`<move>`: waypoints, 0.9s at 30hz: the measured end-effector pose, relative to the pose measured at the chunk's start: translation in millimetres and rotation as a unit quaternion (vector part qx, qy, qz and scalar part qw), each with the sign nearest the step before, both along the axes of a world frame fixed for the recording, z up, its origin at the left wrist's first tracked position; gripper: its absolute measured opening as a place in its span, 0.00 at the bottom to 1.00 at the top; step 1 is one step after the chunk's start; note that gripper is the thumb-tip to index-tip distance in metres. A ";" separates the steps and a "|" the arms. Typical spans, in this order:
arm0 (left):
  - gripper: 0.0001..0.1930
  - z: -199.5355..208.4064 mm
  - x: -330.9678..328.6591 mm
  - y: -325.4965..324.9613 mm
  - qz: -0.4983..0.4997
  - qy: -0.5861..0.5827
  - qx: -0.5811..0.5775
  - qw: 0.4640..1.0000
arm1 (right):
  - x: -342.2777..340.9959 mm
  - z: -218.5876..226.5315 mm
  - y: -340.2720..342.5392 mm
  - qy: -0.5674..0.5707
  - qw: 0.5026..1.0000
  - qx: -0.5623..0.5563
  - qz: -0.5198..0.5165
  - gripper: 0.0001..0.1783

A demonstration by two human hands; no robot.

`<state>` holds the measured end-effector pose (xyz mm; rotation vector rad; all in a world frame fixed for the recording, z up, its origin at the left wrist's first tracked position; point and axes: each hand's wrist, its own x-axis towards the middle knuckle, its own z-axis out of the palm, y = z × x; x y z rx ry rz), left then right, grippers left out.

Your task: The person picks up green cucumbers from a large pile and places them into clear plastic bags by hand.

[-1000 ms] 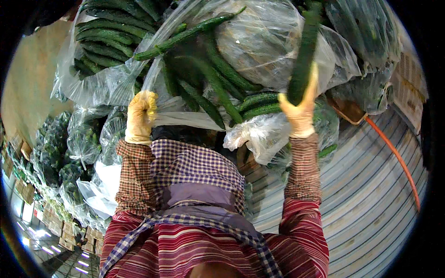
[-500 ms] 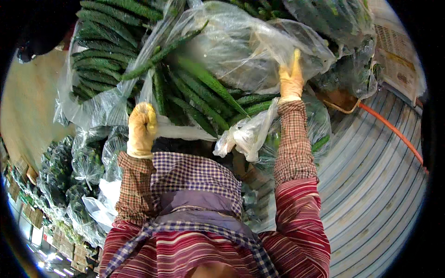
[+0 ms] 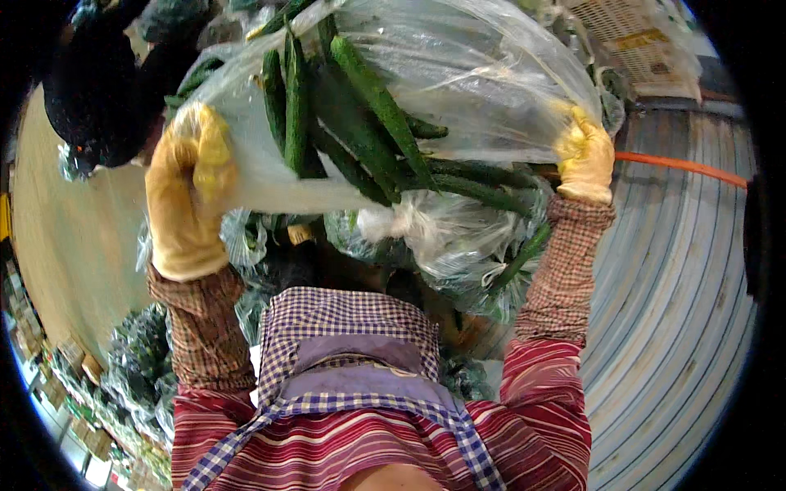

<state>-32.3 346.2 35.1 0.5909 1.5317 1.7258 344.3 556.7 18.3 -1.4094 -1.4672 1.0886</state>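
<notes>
Clear plastic bag [image 3: 491, 90] full of long green cucumbers [image 3: 360, 123] is up in front of my chest. My left hand [image 3: 190, 192] is closed tight on its left edge, and my right hand [image 3: 585, 155] pinches the right edge. I should keep both sides level and hold firm, so nothing slides out onto the tied bags [image 3: 442, 237] below.

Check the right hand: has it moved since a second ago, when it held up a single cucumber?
Yes. The right hand has let go of that cucumber and now grips the clear plastic bag, lower and nearer the orange hose.
</notes>
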 end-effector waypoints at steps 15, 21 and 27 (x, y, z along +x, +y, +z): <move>0.08 -132.9 -120.2 132.4 -0.191 -0.036 -0.093 0.977 | 39.8 -78.7 89.7 -0.069 0.993 -0.098 -0.004 0.24; 0.10 -156.1 -143.2 92.9 -0.142 -0.021 -0.122 0.982 | 123.2 -35.9 -21.2 -0.027 0.994 -0.100 -0.024 0.34; 0.20 -162.1 -144.5 51.2 -0.178 -0.095 -0.117 0.972 | 172.1 -45.9 -161.6 -0.126 0.936 -0.320 -0.077 0.22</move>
